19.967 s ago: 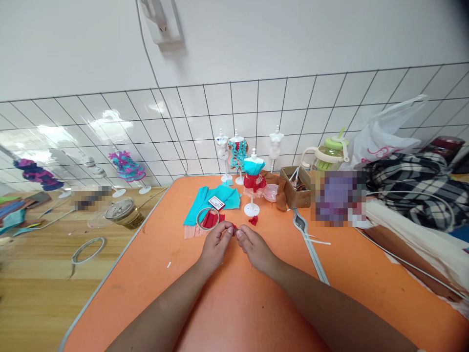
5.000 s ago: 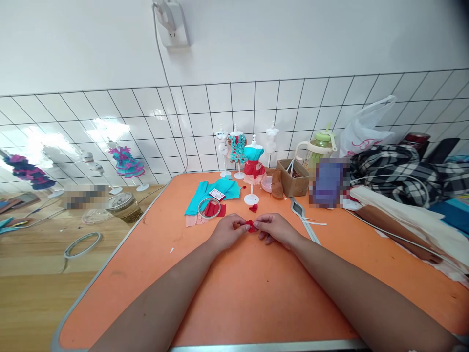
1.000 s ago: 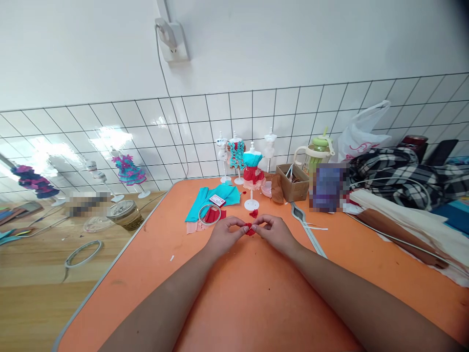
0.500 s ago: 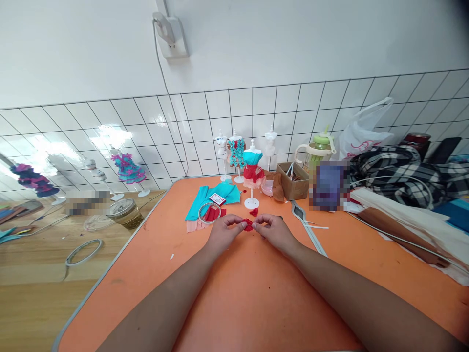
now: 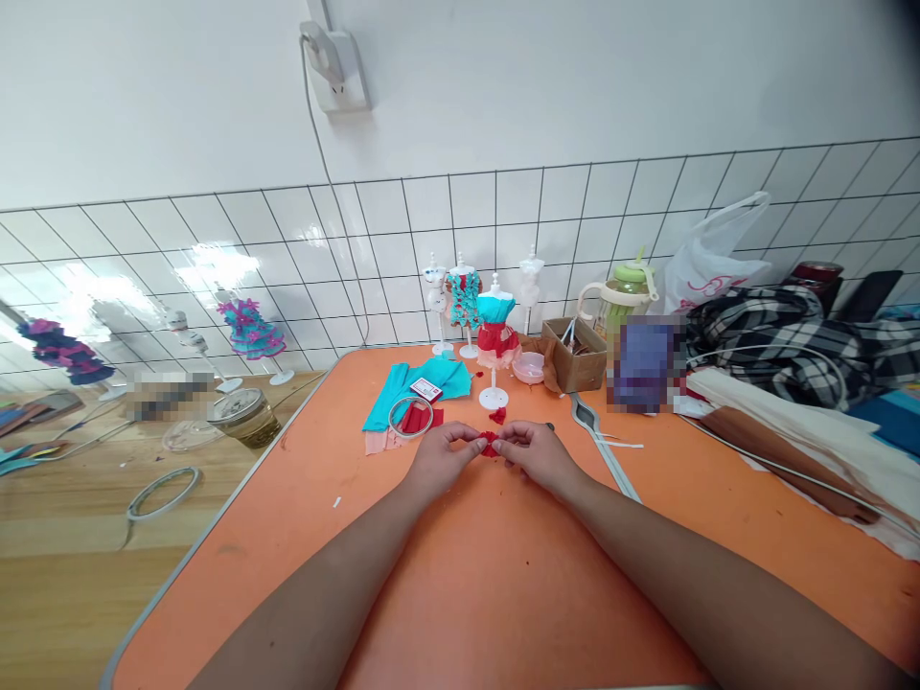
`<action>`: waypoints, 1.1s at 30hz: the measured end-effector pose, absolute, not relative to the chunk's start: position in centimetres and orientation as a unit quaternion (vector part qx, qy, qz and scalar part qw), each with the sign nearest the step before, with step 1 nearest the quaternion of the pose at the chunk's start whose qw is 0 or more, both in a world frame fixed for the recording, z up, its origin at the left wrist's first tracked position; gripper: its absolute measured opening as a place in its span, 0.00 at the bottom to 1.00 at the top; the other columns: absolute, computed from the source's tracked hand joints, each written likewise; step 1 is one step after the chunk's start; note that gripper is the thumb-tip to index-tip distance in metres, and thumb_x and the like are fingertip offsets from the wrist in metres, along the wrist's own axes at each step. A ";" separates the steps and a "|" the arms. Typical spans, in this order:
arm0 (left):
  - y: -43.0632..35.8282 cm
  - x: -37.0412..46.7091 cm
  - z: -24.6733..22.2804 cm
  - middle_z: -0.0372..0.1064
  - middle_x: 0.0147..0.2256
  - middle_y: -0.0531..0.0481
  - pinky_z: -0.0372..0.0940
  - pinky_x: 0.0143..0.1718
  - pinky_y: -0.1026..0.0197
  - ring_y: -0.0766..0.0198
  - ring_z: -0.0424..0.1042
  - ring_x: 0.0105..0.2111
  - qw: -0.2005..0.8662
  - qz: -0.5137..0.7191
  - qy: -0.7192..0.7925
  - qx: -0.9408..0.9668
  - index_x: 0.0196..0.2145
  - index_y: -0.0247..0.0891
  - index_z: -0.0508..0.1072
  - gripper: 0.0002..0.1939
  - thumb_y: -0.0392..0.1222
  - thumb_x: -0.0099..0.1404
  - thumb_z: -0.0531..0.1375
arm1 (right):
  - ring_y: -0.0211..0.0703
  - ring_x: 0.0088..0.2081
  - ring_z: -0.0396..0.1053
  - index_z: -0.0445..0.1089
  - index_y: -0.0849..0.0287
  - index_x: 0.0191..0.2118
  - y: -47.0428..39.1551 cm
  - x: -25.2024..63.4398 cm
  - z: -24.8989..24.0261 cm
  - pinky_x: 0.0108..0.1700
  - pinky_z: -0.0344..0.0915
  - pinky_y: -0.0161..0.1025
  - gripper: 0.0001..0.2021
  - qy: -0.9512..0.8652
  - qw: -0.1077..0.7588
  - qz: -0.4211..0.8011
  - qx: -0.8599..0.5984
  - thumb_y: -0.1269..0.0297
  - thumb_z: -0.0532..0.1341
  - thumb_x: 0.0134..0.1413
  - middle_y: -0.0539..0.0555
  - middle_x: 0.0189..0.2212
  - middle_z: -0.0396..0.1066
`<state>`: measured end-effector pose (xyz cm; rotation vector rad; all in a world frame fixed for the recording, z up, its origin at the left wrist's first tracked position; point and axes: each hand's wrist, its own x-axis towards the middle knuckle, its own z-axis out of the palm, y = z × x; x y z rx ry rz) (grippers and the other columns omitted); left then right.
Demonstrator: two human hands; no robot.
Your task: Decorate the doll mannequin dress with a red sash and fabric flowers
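Between my two hands is a small ruffled piece of red material (image 5: 489, 444), held just above the orange table. My left hand (image 5: 447, 458) pinches its left edge between thumb and forefinger. On the other side my right hand (image 5: 536, 454) pinches its right edge the same way. Just beyond the fingertips lies a loose red scrap (image 5: 497, 416). Behind that stands a miniature dress form (image 5: 495, 331) in a turquoise top and a red and pink skirt. Left of my hands, a roll of tape (image 5: 392, 427) lies over folded red material (image 5: 427, 418) and turquoise material (image 5: 388, 388).
Several other mini dress forms (image 5: 464, 297) stand by the tiled wall. A pink bowl (image 5: 530, 368), a cardboard box (image 5: 584, 358) and a green-lidded jug (image 5: 632, 287) sit at the back right. A grey zipper-like strip (image 5: 608, 450) lies right of my hands.
The red piece has shifted slightly and lies flatter between my fingertips. Fingers of my right hand have moved a little. The brown material beside the pink bowl has moved right, uncovering more of the bowl.
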<state>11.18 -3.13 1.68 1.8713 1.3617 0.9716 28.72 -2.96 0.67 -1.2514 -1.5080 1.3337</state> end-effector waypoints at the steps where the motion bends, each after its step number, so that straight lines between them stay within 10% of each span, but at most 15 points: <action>1: -3.1 11.2 1.8 0.75 0.31 0.50 0.66 0.38 0.62 0.61 0.72 0.35 0.308 0.366 0.517 0.710 0.29 0.38 0.75 0.11 0.49 0.58 0.60 | 0.36 0.25 0.66 0.67 0.58 0.31 -2.9 28.7 0.6 0.16 0.56 0.27 0.11 -0.589 0.379 0.522 -0.487 0.56 0.62 0.45 0.51 0.28 0.70; 20: -2.9 11.2 1.1 0.75 0.31 0.50 0.64 0.36 0.62 0.61 0.72 0.34 0.373 0.329 0.536 0.682 0.29 0.37 0.75 0.14 0.51 0.57 0.59 | 0.36 0.23 0.67 0.65 0.59 0.32 -2.4 29.0 -0.4 0.16 0.61 0.29 0.12 -0.566 0.362 0.574 -0.469 0.58 0.62 0.44 0.49 0.25 0.67; 26: -2.4 11.2 0.0 0.71 0.38 0.48 0.63 0.40 0.61 0.59 0.70 0.38 0.300 0.253 0.572 0.720 0.27 0.38 0.77 0.12 0.50 0.53 0.62 | 0.31 0.22 0.64 0.65 0.52 0.43 -2.1 29.6 -0.7 0.23 0.58 0.30 0.16 -0.695 0.315 0.403 -0.506 0.64 0.62 0.45 0.48 0.35 0.73; 33: -2.3 10.9 -0.5 0.71 0.38 0.48 0.62 0.42 0.58 0.56 0.68 0.42 0.215 0.210 0.588 0.751 0.33 0.42 0.77 0.12 0.51 0.53 0.62 | 0.36 0.32 0.68 0.69 0.53 0.32 -2.4 29.3 -1.0 0.31 0.56 0.32 0.02 -0.779 0.226 0.280 -0.513 0.65 0.61 0.48 0.44 0.29 0.74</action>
